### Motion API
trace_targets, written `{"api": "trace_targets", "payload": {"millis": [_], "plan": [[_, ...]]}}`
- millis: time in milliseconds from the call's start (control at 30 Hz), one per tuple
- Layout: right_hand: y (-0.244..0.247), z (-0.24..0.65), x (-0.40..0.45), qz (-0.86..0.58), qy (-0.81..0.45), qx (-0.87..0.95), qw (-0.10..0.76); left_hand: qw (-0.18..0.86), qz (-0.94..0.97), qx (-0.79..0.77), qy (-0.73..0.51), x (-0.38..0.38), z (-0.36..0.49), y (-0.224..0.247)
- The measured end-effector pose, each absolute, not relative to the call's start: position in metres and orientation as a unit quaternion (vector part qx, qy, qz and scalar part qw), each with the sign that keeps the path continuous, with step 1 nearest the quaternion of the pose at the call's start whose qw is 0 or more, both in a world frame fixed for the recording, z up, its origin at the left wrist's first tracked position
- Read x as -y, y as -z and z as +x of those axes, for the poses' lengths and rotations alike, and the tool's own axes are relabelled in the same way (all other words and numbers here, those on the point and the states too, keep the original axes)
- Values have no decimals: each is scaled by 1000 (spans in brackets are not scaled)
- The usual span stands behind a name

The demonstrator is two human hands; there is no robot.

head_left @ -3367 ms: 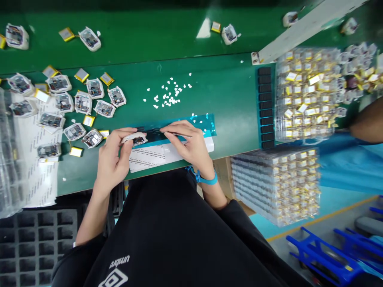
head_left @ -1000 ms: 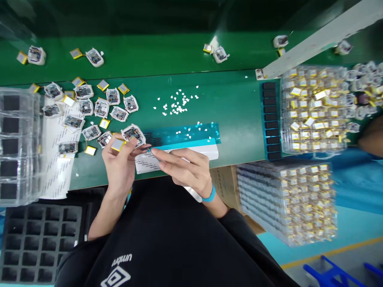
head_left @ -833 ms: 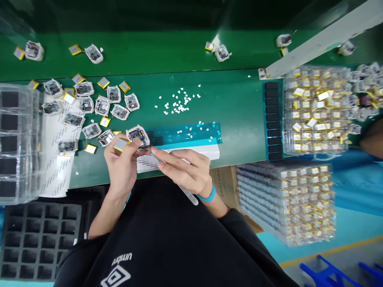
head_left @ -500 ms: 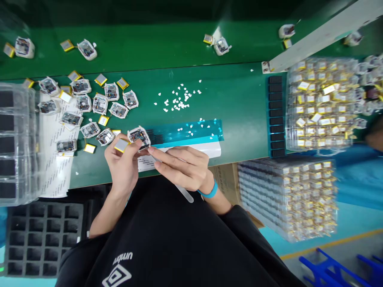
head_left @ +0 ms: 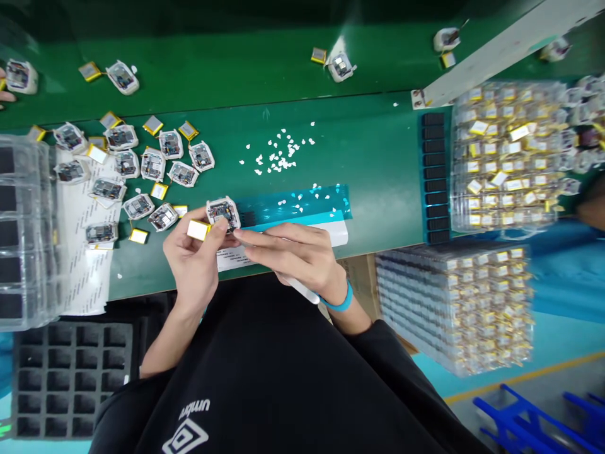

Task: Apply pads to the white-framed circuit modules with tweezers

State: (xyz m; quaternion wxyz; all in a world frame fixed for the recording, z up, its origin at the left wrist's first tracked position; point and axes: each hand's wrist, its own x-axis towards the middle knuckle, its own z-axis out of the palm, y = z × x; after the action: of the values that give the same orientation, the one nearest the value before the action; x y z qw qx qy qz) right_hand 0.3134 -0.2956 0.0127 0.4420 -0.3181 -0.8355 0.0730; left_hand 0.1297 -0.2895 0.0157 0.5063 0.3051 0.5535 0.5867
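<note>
My left hand (head_left: 191,265) is closed around the edge of a white watch-like casing (head_left: 225,213) with an exposed circuit board, thumb pressed on its lower side. A silver battery with yellow edges (head_left: 199,230) lies over the left fingers beside the casing. My right hand (head_left: 300,255) grips a slim pale tool with a rounded end (head_left: 305,291); its working tip is hidden at the fingertips, which are at the casing's lower right corner. Left of my hands, several similar open casings (head_left: 153,164) with batteries lie on the green bench (head_left: 378,183).
Small white pieces (head_left: 282,161) lie scattered beyond my hands, some on a blue film strip (head_left: 302,202). Clear trays (head_left: 33,233) stand at left, a tray of batteries (head_left: 508,157) at right. Black foam blocks (head_left: 435,180) form a row. Another person's fingers (head_left: 6,96) show at far left.
The casing has shifted slightly right, and the battery has tilted to show a brighter face. The right hand and its tool have turned a little. Another person's fingers have appeared at the left edge.
</note>
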Motion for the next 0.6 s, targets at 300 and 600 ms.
{"api": "trace_targets", "payload": {"millis": [300,600], "plan": [[-18,313,304,-355,-109,817,441,477,341,-550,-595,289,127,-15],[-20,322,302,-384,-150,767,492,528,390,-512,-554,276,119,-4]]}}
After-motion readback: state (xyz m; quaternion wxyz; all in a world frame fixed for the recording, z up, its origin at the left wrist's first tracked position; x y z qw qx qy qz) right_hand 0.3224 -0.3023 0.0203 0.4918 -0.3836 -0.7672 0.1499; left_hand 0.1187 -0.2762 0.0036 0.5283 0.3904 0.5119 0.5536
